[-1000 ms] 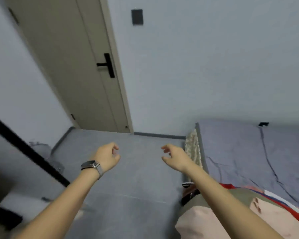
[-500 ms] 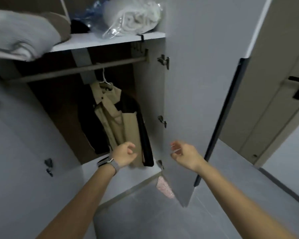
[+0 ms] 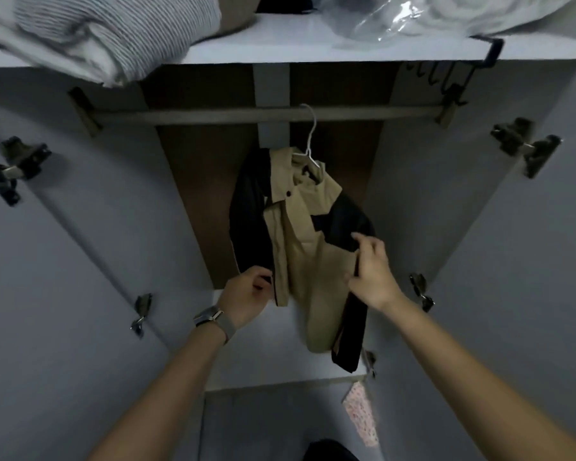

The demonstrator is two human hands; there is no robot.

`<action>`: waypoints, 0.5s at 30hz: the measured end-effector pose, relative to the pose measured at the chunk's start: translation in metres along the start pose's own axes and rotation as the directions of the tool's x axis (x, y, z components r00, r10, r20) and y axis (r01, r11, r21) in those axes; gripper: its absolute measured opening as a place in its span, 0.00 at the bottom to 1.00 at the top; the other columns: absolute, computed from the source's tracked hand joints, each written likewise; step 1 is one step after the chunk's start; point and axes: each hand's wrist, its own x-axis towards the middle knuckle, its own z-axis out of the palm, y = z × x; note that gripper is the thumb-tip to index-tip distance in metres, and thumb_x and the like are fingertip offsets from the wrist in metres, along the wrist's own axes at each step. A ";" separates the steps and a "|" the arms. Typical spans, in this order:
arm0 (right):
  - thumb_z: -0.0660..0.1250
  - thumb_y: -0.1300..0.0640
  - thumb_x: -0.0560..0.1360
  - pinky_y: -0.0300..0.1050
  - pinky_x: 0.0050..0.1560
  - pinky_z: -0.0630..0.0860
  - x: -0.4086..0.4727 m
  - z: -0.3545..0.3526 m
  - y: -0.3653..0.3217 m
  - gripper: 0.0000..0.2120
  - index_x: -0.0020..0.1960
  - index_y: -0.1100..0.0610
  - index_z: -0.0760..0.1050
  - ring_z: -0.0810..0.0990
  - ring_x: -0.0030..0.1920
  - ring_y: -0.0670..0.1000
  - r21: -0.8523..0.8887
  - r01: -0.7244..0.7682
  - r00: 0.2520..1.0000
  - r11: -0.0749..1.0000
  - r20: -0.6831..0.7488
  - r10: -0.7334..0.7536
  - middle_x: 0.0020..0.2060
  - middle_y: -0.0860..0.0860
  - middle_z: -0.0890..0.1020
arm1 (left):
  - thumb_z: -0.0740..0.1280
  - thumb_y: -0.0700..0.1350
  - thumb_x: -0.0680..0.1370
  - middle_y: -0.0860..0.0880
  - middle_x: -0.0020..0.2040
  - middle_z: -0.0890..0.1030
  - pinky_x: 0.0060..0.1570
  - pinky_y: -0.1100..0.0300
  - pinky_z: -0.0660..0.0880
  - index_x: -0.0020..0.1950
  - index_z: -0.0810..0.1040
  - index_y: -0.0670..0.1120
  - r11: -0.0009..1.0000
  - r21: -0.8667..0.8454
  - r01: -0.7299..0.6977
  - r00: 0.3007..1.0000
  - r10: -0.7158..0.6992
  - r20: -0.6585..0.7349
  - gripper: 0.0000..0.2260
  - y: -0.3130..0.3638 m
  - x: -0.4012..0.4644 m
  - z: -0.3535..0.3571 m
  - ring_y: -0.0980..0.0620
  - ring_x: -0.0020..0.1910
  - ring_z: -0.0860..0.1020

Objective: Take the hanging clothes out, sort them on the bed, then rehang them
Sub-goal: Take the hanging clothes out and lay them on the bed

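Observation:
A tan and black jacket hangs from a white wire hanger on the wardrobe rail. My left hand, with a watch on its wrist, pinches the jacket's left front edge near the hem. My right hand holds the jacket's right side at the black sleeve, fingers curled on the fabric. No other garment hangs on the rail.
Both wardrobe doors stand wide open at left and right. The upper shelf carries a striped folded blanket and a plastic-wrapped bundle. Black hooks hang under the shelf at right. A patterned cloth hangs low right.
My view swung from the room's door and bed round to the wardrobe. Both hands moved in from empty air and took hold of the hanging jacket.

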 end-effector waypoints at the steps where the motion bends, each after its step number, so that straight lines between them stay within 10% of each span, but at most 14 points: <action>1: 0.68 0.61 0.72 0.48 0.70 0.63 0.025 -0.011 -0.006 0.35 0.74 0.55 0.54 0.62 0.69 0.58 0.022 0.017 0.995 1.000 -0.101 -0.015 0.69 0.56 0.59 | 0.64 0.41 0.77 0.50 0.46 0.78 0.39 0.69 0.69 0.63 0.72 0.44 1.000 -0.024 0.009 1.000 -0.010 -0.028 0.14 0.003 0.012 -0.003 0.53 0.43 0.76; 7: 0.73 0.56 0.69 0.54 0.68 0.64 0.153 -0.041 -0.034 0.46 0.75 0.52 0.45 0.62 0.69 0.59 0.129 0.047 0.970 0.991 -0.245 -0.014 0.70 0.59 0.59 | 0.65 0.41 0.77 0.46 0.50 0.80 0.44 0.59 0.73 0.68 0.65 0.42 0.948 -0.268 0.174 0.965 -0.219 -0.145 0.20 -0.007 0.055 -0.019 0.49 0.46 0.79; 10: 0.65 0.50 0.76 0.50 0.54 0.74 0.185 -0.015 -0.031 0.23 0.66 0.56 0.63 0.75 0.58 0.57 0.077 -0.084 0.996 0.993 0.034 0.082 0.58 0.57 0.75 | 0.64 0.41 0.77 0.48 0.44 0.80 0.42 0.59 0.73 0.68 0.63 0.44 0.910 -0.349 0.224 0.946 -0.288 -0.146 0.21 -0.018 0.063 -0.023 0.47 0.45 0.79; 15: 0.64 0.50 0.76 0.45 0.37 0.69 0.185 -0.002 -0.039 0.14 0.36 0.56 0.68 0.75 0.38 0.52 0.434 -0.055 0.984 0.899 -0.127 0.121 0.33 0.52 0.74 | 0.63 0.38 0.77 0.49 0.41 0.78 0.46 0.59 0.74 0.68 0.65 0.41 0.926 -0.321 0.199 0.953 -0.259 -0.155 0.19 -0.021 0.073 -0.040 0.48 0.44 0.79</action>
